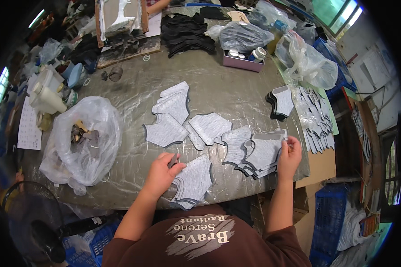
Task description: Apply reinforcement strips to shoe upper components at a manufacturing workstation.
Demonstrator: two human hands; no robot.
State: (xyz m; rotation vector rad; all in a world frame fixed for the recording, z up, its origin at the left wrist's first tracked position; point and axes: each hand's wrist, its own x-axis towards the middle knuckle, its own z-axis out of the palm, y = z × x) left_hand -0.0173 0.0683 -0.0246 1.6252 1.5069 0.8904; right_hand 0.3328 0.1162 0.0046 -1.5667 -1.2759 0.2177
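My left hand is closed, thumb against fingers, with a small dark grey piece whose kind I cannot tell. Just beside it lies a fanned stack of light grey, dark-edged fabric pieces near the table's front edge. My right hand pinches the upper right corner of a grey fabric piece, on top of a layered stack to the right. More such pieces overlap at the middle left, and others lie between the stacks.
A plastic-covered table spreads before me. To the left are a clear plastic bag with scraps and a white bottle. Black fabric piles, a purple box and plastic bags stand farther back. At right lies another small fabric stack.
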